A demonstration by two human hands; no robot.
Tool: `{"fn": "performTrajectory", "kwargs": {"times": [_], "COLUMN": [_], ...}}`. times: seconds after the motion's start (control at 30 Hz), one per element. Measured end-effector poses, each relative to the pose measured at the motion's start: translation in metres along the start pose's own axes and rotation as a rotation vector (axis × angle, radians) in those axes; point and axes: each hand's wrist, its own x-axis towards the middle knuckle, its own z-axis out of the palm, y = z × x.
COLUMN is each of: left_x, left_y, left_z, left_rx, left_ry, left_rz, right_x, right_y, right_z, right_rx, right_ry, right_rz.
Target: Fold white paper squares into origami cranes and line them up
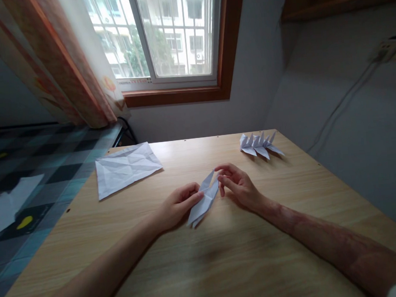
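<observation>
A narrow folded white paper piece [203, 202] lies slanted on the wooden table [201, 263], near its middle. My left hand [177, 208] presses its middle from the left with the fingertips. My right hand [238, 186] pinches the upper tip of the same piece between thumb and fingers. A creased, unfolded white paper sheet [125, 168] lies flat at the table's far left. A small pile of folded white paper pieces [259, 145] sits at the far right corner.
A bed with a checked blue-grey cover [31, 181] stands left of the table, with a white paper [2, 207] on it. Behind the table are a window [170, 30], a curtain [69, 62] and grey walls. A cable [349, 93] runs down the right wall.
</observation>
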Motion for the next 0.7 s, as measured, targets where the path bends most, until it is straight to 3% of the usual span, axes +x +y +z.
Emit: {"fn": "performTrajectory", "kwargs": {"times": [0.4,0.7], "left_x": [-0.0010,-0.0016], "left_y": [0.0003,0.0015], "left_z": [-0.0008,-0.0005], "left_rx": [-0.019,-0.022], "left_ry": [0.004,-0.007], "left_rz": [-0.033,-0.042], "right_x": [-0.0007,0.0019], "right_y": [-0.0066,-0.0044], "right_z": [-0.0016,-0.0016], "right_rx": [-0.014,-0.002], "right_ry": [-0.071,-0.013], "right_rz": [-0.003,0.006]}}
